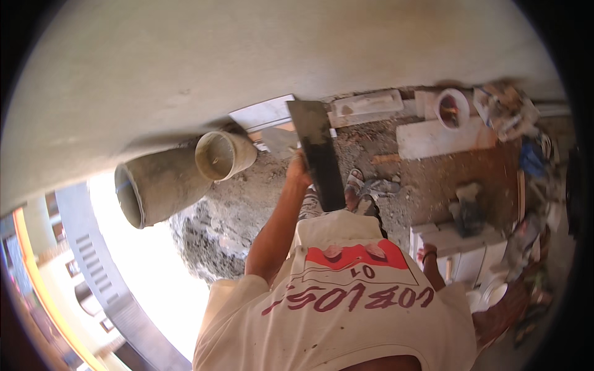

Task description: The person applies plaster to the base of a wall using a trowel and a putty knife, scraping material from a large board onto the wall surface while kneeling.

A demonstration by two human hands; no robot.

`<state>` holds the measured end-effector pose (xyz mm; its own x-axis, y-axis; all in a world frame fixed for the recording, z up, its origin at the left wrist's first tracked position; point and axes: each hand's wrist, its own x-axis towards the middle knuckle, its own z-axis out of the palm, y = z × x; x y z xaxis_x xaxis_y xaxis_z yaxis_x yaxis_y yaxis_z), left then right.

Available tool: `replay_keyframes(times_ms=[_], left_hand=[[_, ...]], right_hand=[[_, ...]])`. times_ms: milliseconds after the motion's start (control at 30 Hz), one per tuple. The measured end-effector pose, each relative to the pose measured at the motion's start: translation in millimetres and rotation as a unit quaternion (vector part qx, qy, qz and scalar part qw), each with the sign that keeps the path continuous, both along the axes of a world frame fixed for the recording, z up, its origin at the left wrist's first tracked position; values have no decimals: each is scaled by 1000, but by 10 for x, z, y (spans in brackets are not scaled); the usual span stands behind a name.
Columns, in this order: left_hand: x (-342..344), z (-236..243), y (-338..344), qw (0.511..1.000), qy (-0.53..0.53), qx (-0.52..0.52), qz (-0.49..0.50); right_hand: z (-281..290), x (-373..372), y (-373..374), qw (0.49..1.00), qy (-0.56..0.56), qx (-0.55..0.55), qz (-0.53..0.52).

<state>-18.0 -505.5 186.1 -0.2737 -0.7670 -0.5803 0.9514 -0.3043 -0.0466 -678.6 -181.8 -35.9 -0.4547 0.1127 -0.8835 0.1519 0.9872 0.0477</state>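
Note:
My left hand (299, 167) is closed, raised in front of my body near the plastered wall. It grips a long, dark plastering float (320, 148), stained grey with mortar and standing nearly upright. A grey pointed trowel (278, 141) juts out to the left from the same fingers; the float hides part of the grip. Lower right, beside a white box, what looks like my right hand (428, 252) shows past my shirt with a dark band at the wrist. Its fingers are too small and covered to read.
A mortar-stained bucket (235, 154) and a large drum on its side (170, 185) lie along the wall at left. Grey mortar (213, 238) is heaped below them. To the right are a white board (445, 137), a white bucket (452, 109), a white box (476, 250) and scattered rubble.

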Motion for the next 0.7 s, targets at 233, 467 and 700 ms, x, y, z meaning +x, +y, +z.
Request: replay_keyframes(times_ms=[233,467,700], left_hand=[[-160,11,60,998,-13,54,0],[-76,-117,37,998,49,41,1],[298,-260,-6,997,10,52,-50]], right_hand=[[657,1194,-1150,988,-63,-123,73],[691,1428,-2326,872,-314,-374,39],[971,1936,-1890,934,-153,-284,152]])
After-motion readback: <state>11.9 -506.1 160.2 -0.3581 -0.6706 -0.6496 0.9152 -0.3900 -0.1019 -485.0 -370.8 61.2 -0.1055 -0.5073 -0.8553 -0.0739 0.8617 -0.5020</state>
